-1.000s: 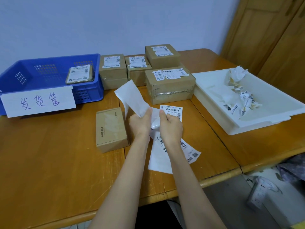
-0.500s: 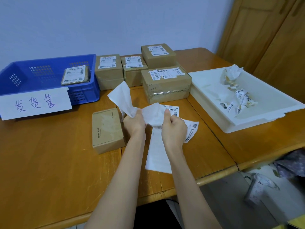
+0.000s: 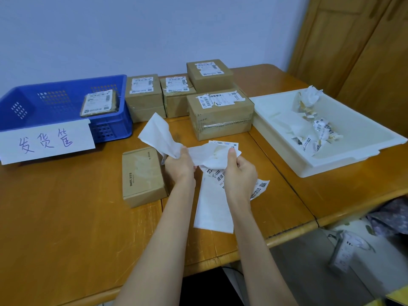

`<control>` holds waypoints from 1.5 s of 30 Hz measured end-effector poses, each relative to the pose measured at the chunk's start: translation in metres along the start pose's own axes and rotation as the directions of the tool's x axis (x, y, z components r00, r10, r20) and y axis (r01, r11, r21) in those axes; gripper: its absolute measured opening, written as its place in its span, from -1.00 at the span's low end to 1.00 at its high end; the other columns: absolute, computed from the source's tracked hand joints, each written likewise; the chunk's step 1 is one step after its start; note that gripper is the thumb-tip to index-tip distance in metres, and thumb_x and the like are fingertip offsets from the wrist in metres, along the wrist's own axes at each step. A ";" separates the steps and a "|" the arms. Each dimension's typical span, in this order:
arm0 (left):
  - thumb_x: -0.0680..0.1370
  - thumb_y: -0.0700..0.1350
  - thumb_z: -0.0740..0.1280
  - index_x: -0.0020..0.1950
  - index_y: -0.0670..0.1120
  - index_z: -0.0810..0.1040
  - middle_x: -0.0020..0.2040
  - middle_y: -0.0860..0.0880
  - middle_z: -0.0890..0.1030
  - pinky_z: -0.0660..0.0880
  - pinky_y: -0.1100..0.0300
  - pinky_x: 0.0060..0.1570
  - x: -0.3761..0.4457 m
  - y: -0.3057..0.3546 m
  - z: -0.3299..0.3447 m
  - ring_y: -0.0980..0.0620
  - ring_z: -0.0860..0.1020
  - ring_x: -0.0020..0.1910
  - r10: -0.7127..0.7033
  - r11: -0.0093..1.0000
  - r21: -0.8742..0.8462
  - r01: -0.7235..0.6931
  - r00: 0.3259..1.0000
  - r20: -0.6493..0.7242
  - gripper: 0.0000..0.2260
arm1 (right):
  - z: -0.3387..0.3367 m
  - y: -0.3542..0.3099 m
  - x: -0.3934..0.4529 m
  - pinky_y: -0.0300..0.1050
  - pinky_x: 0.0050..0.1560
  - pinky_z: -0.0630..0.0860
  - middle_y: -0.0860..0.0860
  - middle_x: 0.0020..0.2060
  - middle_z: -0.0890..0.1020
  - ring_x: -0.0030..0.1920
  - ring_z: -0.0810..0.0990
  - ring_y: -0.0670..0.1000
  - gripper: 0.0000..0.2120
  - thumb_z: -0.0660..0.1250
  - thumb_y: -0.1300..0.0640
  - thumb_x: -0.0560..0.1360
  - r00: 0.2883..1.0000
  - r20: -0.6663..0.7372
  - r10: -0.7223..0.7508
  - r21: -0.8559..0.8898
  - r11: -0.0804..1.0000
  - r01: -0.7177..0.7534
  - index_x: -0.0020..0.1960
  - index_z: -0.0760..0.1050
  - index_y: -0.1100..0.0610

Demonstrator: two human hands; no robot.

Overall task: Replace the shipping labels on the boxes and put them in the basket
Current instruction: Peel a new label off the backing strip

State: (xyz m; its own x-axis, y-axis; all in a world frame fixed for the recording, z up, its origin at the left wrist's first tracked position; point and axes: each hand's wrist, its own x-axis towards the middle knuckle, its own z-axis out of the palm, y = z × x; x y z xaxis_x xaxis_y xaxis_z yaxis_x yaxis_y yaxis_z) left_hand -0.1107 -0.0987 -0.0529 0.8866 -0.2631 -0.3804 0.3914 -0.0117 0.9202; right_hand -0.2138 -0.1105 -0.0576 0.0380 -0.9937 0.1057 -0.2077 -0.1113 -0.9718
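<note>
Both hands, left (image 3: 179,165) and right (image 3: 239,171), pinch the backing sheet (image 3: 207,156) above the bench (image 3: 66,217), seemingly peeling a label for the bare box (image 3: 142,175).

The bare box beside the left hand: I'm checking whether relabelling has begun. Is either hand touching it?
Cannot tell. In the head view the left hand overlaps the bare box's right edge; both hands grip the paper.

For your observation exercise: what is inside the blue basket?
One flat labelled parcel leans against the right wall inside the blue basket. The paper sign on the front covers part of the floor.
</note>
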 end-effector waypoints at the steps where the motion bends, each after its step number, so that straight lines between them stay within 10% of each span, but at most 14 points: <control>1: 0.63 -0.05 0.32 0.23 -0.12 0.49 0.05 -0.06 0.56 0.49 0.31 -0.30 0.001 0.000 0.000 -0.08 0.63 0.06 -0.004 1.000 0.007 0.004 1.000 -0.002 -0.77 | -0.001 0.000 0.000 -0.12 -0.37 0.17 -0.03 -0.56 0.25 -0.48 0.18 -0.07 -0.47 0.19 -0.05 0.63 1.000 0.005 0.011 0.027 1.000 -0.011 -0.46 0.17 0.10; 11: 0.62 -0.05 0.33 0.33 -0.13 0.47 0.10 -0.09 0.58 0.42 0.37 -0.46 0.008 -0.002 0.001 0.06 0.56 -0.21 -0.025 0.998 -0.064 0.022 0.999 -0.035 -0.69 | -0.012 -0.001 0.009 -0.01 -0.22 0.39 0.39 -0.18 0.55 -0.29 0.43 0.07 -0.49 0.31 -0.09 0.50 0.969 -0.002 0.247 0.413 0.883 -0.225 -0.17 0.44 0.42; 16: 0.62 -0.06 0.33 0.34 -0.13 0.47 0.12 -0.10 0.57 0.41 0.41 -0.50 0.007 -0.003 0.001 0.03 0.57 -0.12 -0.048 0.995 -0.092 0.045 0.998 -0.029 -0.68 | -0.015 0.002 0.012 -0.08 -0.26 0.46 0.29 -0.21 0.60 -0.32 0.58 0.18 -0.57 0.35 0.10 0.55 0.928 0.026 0.371 0.544 0.774 -0.324 -0.44 0.44 0.24; 19: 0.62 -0.07 0.34 0.33 -0.14 0.49 0.14 -0.14 0.60 0.40 0.38 -0.52 0.010 -0.002 0.000 0.05 0.54 -0.22 -0.070 0.994 -0.090 0.068 0.997 -0.019 -0.69 | -0.019 -0.003 0.012 -0.31 -0.46 0.45 0.02 -0.50 0.58 -0.44 0.56 -0.06 -0.62 0.35 0.15 0.56 0.909 0.020 0.416 0.625 0.705 -0.336 -0.42 0.47 0.19; 25: 0.61 -0.07 0.35 0.31 -0.15 0.49 0.11 -0.14 0.59 0.41 0.37 -0.50 0.011 -0.002 0.001 -0.01 0.60 -0.14 -0.074 0.994 -0.083 0.072 0.997 -0.010 -0.69 | -0.025 -0.009 0.019 -0.30 -0.46 0.51 0.05 -0.34 0.60 -0.38 0.61 -0.04 -0.76 0.39 0.16 0.53 0.834 0.023 0.551 0.764 0.529 -0.371 -0.29 0.50 0.19; 45: 0.61 -0.09 0.35 0.31 -0.16 0.49 0.20 -0.16 0.58 0.38 0.37 -0.48 0.011 -0.004 0.000 -0.01 0.51 -0.07 -0.053 0.996 -0.072 0.050 0.998 -0.035 -0.70 | -0.040 -0.006 0.030 -0.28 -0.53 0.09 -0.01 -0.39 0.34 -0.54 0.14 -0.09 -0.92 0.32 0.15 0.55 0.717 0.086 0.692 0.886 0.276 -0.373 0.01 0.54 0.13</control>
State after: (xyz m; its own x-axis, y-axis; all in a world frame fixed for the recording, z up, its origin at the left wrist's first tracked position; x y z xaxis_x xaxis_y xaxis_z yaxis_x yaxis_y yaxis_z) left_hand -0.1030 -0.1018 -0.0610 0.8726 -0.2285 -0.4316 0.4523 0.0449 0.8907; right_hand -0.2510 -0.1405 -0.0402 -0.0330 -0.7878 -0.6151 0.7943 0.3529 -0.4945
